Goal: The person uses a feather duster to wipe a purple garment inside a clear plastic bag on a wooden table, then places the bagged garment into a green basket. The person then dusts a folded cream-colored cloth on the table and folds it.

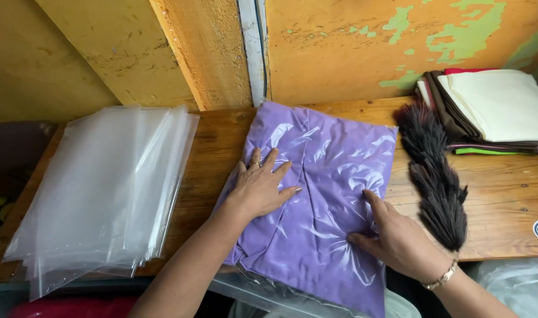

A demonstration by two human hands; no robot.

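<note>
A folded purple cloth inside a clear plastic bag (325, 176) lies on the wooden table (498, 194), its near end hanging over the front edge. My left hand (260, 188) rests flat on the bag's left side, fingers spread, a ring on one finger. On the bag's lower right part my right hand (392, 235) presses down, thumb and fingers apart, with a bracelet at the wrist. Neither hand grips anything.
A stack of clear plastic bags (104, 188) lies at the table's left. A black feather duster (434, 176) lies right of the purple bag. Folded cloths (492, 109) in cream, brown, pink and green are piled at the back right. An orange peeling wall stands behind.
</note>
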